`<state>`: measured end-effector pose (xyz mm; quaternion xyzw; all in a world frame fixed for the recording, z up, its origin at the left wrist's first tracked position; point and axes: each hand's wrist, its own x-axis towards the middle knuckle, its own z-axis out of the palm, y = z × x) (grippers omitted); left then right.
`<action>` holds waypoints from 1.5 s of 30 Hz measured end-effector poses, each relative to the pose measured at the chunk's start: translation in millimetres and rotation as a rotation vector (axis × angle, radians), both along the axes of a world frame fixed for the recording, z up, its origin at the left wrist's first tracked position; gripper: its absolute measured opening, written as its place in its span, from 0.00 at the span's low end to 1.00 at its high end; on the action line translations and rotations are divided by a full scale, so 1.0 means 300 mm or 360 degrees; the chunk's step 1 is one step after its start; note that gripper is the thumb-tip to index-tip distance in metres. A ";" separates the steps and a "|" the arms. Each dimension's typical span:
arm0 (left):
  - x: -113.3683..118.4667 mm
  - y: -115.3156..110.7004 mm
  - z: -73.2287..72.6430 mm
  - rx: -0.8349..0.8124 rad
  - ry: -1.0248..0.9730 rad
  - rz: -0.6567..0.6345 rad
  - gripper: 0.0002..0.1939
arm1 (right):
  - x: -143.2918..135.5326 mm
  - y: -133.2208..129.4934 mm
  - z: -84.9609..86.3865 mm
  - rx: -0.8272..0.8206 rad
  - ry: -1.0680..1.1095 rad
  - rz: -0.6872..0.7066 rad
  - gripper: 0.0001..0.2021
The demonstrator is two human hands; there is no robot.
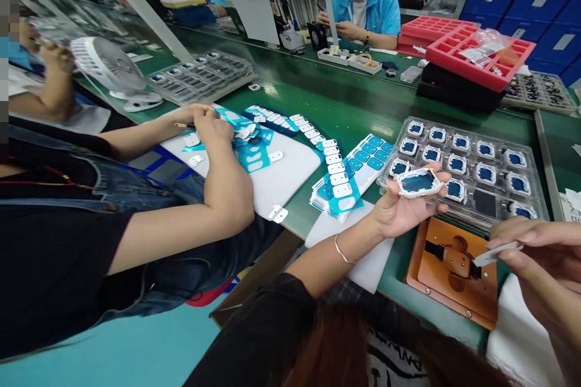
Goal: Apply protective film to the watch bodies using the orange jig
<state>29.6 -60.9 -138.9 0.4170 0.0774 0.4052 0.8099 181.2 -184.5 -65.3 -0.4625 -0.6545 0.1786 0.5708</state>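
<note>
My left hand (397, 214) is turned palm up, its fingers curled around a white device casing (441, 186) with a blue film-like inner face. At the right, my right hand (540, 248) pinches a thin, flat, pale piece (492, 253) between thumb and fingers. That piece is above an orange fixture block (422, 269), which has a recessed shape and black straps across it. Behind my left hand lies a clear plastic tray (540, 190) with several similar white-and-blue casings (485, 173) in its pockets.
Blue-backed sheets (370, 154) and a fanned row of white adhesive pieces (336, 163) lie left of the tray. A co-worker's hands (209, 124) handle similar sheets on a white board (295, 166). Red trays (481, 54) are stacked behind; a white fan (97, 66) stands far left.
</note>
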 end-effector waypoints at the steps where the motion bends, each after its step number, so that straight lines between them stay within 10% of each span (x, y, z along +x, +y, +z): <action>1: 0.002 -0.003 0.000 -0.0018 0.0007 0.0006 0.54 | -0.009 0.011 -0.007 -0.0046 0.0068 0.0068 0.10; 6: -0.027 0.060 0.013 0.0054 0.0048 0.0262 0.47 | -0.072 0.077 -0.108 -0.0573 0.0348 0.0242 0.08; 12: -0.188 0.448 0.058 0.0372 0.0988 0.1354 0.16 | -0.103 0.105 -0.209 -0.1035 0.0285 0.0338 0.16; 17: -0.265 0.729 0.036 0.0437 0.1605 0.1559 0.14 | -0.094 0.103 -0.233 -0.0977 0.0197 0.0324 0.17; 22: -0.250 0.817 -0.014 0.0599 0.2105 0.1462 0.17 | -0.099 0.104 -0.246 -0.0942 0.0249 0.0348 0.15; 27: -0.278 0.724 0.032 0.0902 0.2276 0.1335 0.20 | -0.105 0.109 -0.230 -0.0955 0.0257 0.0349 0.15; 36: -0.373 0.110 0.045 0.1370 0.2357 0.0962 0.18 | -0.094 0.113 -0.218 -0.0876 0.0314 0.0405 0.16; 45: -0.459 0.110 -0.069 0.0741 0.3014 0.1171 0.40 | -0.032 0.092 -0.095 -0.0654 0.0391 0.0389 0.17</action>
